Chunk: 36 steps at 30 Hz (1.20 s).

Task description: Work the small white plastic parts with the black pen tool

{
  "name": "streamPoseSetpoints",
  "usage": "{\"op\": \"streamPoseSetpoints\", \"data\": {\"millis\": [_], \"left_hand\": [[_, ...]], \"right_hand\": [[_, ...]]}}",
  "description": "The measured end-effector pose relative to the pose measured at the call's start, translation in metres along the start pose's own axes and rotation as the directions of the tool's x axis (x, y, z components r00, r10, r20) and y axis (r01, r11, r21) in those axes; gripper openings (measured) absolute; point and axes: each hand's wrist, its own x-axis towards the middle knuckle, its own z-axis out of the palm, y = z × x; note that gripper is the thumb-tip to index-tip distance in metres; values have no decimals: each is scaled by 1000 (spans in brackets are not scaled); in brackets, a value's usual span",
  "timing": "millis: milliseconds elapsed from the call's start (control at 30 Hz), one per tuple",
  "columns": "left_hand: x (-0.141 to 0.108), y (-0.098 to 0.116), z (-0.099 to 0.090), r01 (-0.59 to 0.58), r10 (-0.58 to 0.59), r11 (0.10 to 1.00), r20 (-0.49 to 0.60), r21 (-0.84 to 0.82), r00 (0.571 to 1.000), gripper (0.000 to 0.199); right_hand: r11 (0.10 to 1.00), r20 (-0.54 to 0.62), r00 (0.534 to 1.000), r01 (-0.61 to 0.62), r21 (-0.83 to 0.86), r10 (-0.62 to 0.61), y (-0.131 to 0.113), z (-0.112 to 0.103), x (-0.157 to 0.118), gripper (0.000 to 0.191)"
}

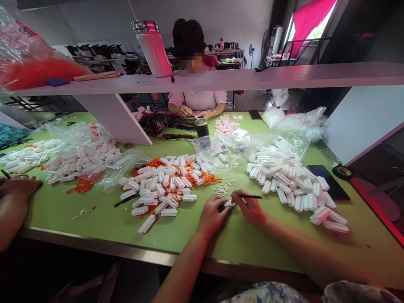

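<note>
My left hand point(213, 213) pinches a small white connector block point(229, 203) with a row of holes, low over the green table. Against the block's right end, my right hand point(249, 208) is closed on a dark, thin tool point(251, 196) whose shaft points right. Just beyond the block lie scattered tiny white pins point(222, 188). A heap of white blocks point(158, 185) mixed with orange clips point(210, 179) is left of my hands. To the right spreads another pile of white blocks point(290, 176).
A shelf point(221, 82) spans the table point(104, 219), with a bottle point(154, 52) on it. Beneath stand a dark can point(202, 127) and plastic bags point(243, 147). A phone point(328, 181) and tape roll point(343, 172) lie right. One person sits opposite; another person's hand point(20, 185) is far left.
</note>
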Motion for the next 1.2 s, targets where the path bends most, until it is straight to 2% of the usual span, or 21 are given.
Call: {"op": "streamPoseSetpoints", "data": {"millis": [100, 200, 333, 433, 533, 633, 733, 800, 867, 933, 1000, 1100, 1200], "left_hand": [[0, -2, 1, 1, -1, 1000, -7, 5, 1000, 23], [0, -6, 0, 10, -10, 1000, -13, 14, 1000, 43], [-1, -10, 0, 27, -28, 999, -17, -21, 999, 51], [-1, -12, 0, 22, -23, 996, -6, -81, 1000, 53], [-1, -12, -1, -16, 11, 996, -49, -93, 999, 53], [0, -15, -6, -50, 49, 999, -128, -2, 991, 42], [2, -20, -20, -7, 53, 982, -238, 191, 970, 33], [2, -25, -33, 47, 54, 943, -290, 330, 955, 36], [1, -31, -47, 92, 58, 889, -310, 448, 949, 43], [-1, -39, -58, 112, 61, 838, -295, 535, 954, 50], [-5, -46, -66, 97, 59, 804, -242, 586, 968, 49], [-10, -52, -73, 70, 54, 790, -182, 610, 982, 35], [-13, -48, -75, 75, 65, 818, -222, 570, 973, 27]], "right_hand": [[1000, -31, 999, 17, -17, -17, 5, -15, 7, 26], [978, 123, 985, 136, -155, -118, 9, -23, 12, 20], [932, 357, 915, 281, -231, -187, 11, -22, 15, 15], [913, 384, 906, 297, -280, -177, 12, -23, 18, 8], [898, 271, 950, 251, -362, -156, 14, -33, 28, 11], [843, 68, 990, 141, -519, -124, 21, -58, 41, 17], [749, -160, 980, -17, -662, -119, 31, -91, 50, 22], [704, -236, 963, -75, -706, -133, 38, -108, 52, 26], [692, -261, 954, -88, -716, -148, 40, -115, 53, 26], [723, -252, 954, -57, -689, -165, 38, -109, 52, 23], [781, -216, 959, 8, -625, -183, 32, -91, 48, 21], [850, -59, 981, 129, -511, -185, 23, -52, 37, 22], [868, 115, 973, 230, -440, -199, 19, -20, 23, 25]]}}
